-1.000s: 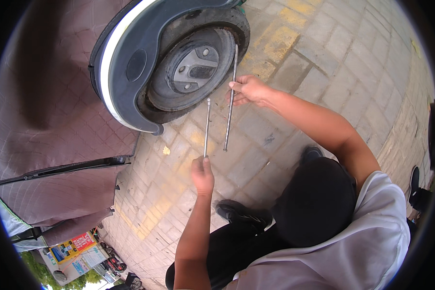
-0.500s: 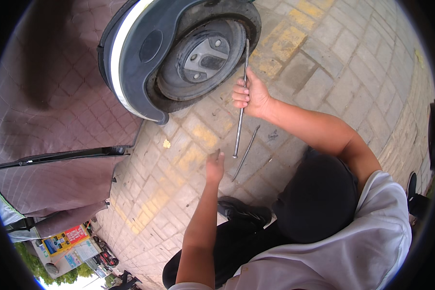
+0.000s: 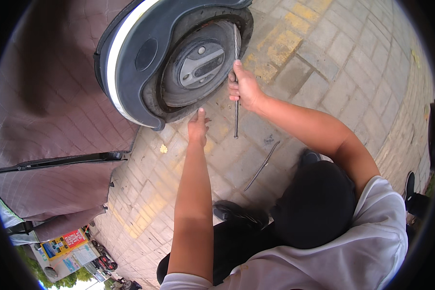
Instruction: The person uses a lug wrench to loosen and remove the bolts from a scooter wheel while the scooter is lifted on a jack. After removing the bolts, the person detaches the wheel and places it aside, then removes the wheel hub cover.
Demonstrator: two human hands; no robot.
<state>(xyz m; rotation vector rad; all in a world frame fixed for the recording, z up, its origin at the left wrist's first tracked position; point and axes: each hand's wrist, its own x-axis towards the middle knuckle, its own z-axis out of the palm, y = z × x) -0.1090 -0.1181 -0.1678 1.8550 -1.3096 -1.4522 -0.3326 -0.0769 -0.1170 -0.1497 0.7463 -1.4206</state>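
Observation:
My right hand (image 3: 249, 89) is wrapped round a long metal tyre lever (image 3: 236, 118) with a twisted shaft. The lever's upper end rests at the right edge of the wheel rim (image 3: 179, 96), between it and the black tyre (image 3: 248, 34); I cannot tell how far in it sits. Under the tyre's lower edge is my left hand (image 3: 197, 129), one finger stretched up at the rubber and nothing visible in it. A thinner metal rod (image 3: 262, 166) lies on the paving between my hands and my knees.
A dark grey fender (image 3: 135, 82) with a white band arches over the wheel. Brown quilted covers (image 3: 58, 130) hang at the left. Below are yellow-marked paving bricks (image 3: 280, 46) and a small yellow leaf (image 3: 163, 148). My black-clad knee (image 3: 314, 208) is at lower right.
My left hand has moved up and away from me to the tyre's lower edge. My right hand and the lever have shifted slightly up and left. The wheel hub appears turned.

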